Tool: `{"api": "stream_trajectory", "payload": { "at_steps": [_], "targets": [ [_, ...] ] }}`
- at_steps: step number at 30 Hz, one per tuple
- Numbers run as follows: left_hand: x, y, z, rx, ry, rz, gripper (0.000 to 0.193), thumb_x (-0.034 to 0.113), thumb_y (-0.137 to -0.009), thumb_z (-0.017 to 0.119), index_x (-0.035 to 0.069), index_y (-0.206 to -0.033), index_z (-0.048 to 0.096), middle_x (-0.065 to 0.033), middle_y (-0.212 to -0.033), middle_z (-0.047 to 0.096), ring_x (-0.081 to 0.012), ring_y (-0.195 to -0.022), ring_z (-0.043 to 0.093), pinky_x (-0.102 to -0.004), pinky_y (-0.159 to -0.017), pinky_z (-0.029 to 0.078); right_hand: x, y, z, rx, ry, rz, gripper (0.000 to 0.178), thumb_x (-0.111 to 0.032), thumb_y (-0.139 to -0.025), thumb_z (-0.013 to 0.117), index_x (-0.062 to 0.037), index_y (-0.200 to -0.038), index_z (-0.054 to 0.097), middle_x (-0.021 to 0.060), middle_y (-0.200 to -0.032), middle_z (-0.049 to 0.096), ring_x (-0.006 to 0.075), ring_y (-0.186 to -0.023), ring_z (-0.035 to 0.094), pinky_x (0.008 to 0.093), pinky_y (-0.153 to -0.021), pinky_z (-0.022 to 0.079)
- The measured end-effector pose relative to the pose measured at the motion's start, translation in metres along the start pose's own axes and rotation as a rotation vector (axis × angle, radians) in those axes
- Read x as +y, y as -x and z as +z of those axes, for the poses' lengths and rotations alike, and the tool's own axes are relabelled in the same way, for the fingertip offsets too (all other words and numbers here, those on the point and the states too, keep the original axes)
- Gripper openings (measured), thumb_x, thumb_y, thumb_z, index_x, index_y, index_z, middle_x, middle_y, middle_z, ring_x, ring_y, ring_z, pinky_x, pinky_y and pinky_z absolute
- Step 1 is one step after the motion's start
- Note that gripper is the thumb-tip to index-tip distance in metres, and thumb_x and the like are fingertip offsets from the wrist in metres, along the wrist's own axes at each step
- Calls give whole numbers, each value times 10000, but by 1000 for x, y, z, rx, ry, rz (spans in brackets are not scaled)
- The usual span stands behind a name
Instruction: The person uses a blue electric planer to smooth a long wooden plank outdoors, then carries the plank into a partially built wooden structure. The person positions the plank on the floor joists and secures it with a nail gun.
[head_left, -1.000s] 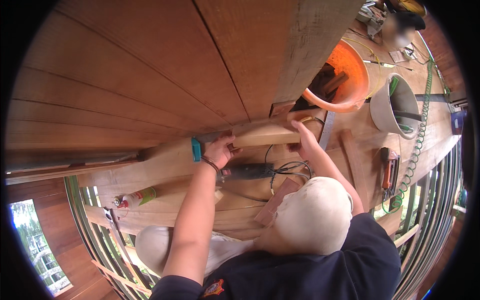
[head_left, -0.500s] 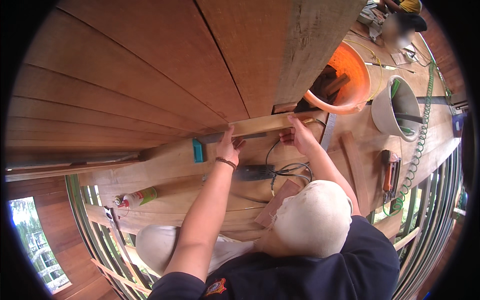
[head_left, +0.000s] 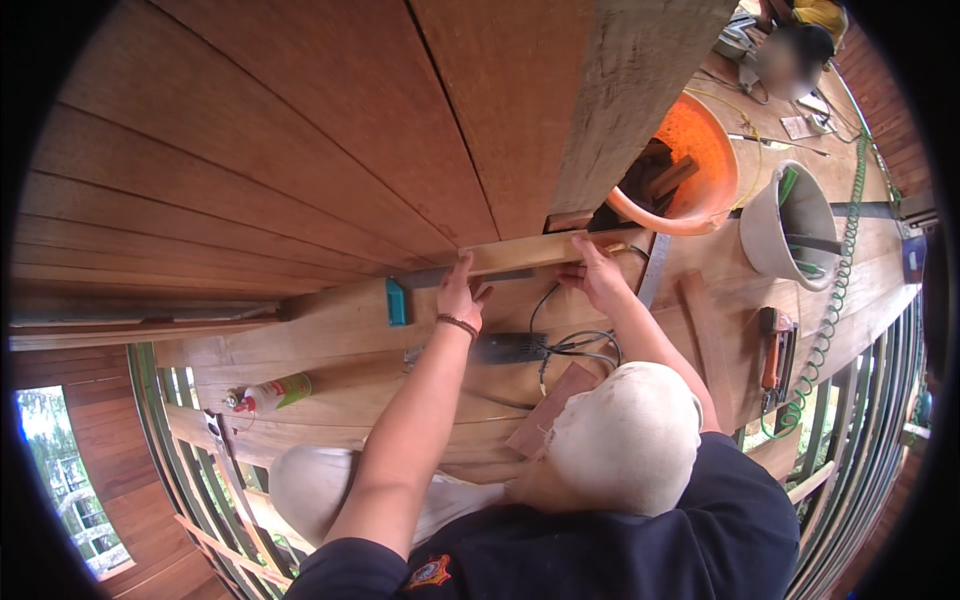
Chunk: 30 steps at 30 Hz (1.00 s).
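A short, pale wooden strip (head_left: 525,255) lies level along the lower edge of a wall of wide brown planks (head_left: 370,130). My left hand (head_left: 462,296) grips its left end, thumb on top and fingers curled beneath. At the other end, my right hand (head_left: 600,278) pinches the strip the same way. Just left of my left hand, a small teal tray-like piece (head_left: 397,303) rests on the boards. Below the strip lies a black corded power tool (head_left: 505,348), partly hidden by my left forearm.
An orange bucket (head_left: 715,160) of wood offcuts and a grey bucket (head_left: 762,245) stand at right. Nearby are a metal ruler (head_left: 655,270), a wooden slat (head_left: 707,335), a nail gun (head_left: 771,360) and a green coiled hose (head_left: 845,270). A glue bottle (head_left: 280,393) lies left. Far right sits another person (head_left: 822,14).
The view has shifted slightly. Both hands keep hold of the wooden strip, which stays at the wall's lower edge with hardly any visible movement.
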<state>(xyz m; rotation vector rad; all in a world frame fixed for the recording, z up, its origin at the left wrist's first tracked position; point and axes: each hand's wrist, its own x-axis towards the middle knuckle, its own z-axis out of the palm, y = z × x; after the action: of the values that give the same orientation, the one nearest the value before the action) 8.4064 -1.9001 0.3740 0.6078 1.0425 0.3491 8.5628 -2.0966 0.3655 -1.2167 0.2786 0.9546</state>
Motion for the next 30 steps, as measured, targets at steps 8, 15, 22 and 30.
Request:
{"api": "stream_trajectory", "payload": {
  "at_steps": [8, 15, 22, 30],
  "targets": [
    [-2, -3, 4, -118, 153, 12, 638, 300, -848, 830, 73, -1349, 507, -131, -1327, 535, -330, -1170, 590, -472, -995, 548, 7, -2, 5, 7, -51, -37, 514, -383, -946, 697, -60, -1300, 511, 113, -1183, 626, 268, -976, 666, 416, -839, 575],
    [-1, -3, 11, -65, 168, -1, 599, 278, -853, 824, 63, -1326, 527, -126, -1297, 571, -313, -1182, 581, -481, -994, 543, 19, 8, 6, -112, -258, -149, 339, -225, -964, 683, -41, -1216, 551, 111, -1091, 675, 247, -940, 693, 392, -860, 590],
    [0, 0, 12, -67, 185, -10, 553, 275, -861, 813, 58, -1296, 551, -111, -1243, 604, -307, -1092, 631, -436, -888, 596, 30, 15, 17, -76, -334, -165, 227, -168, -974, 670, -46, -1148, 591, 100, -1033, 700, 228, -935, 707, 396, -881, 596],
    [0, 2, 11, -88, 161, -10, 525, 233, -870, 795, 41, -1289, 543, -132, -1223, 611, -286, -1113, 625, -434, -928, 591, 30, 18, 19, -65, -342, -184, 337, -172, -968, 682, -80, -1246, 515, 87, -1101, 679, 221, -952, 695, 398, -894, 585]
  ]
}}
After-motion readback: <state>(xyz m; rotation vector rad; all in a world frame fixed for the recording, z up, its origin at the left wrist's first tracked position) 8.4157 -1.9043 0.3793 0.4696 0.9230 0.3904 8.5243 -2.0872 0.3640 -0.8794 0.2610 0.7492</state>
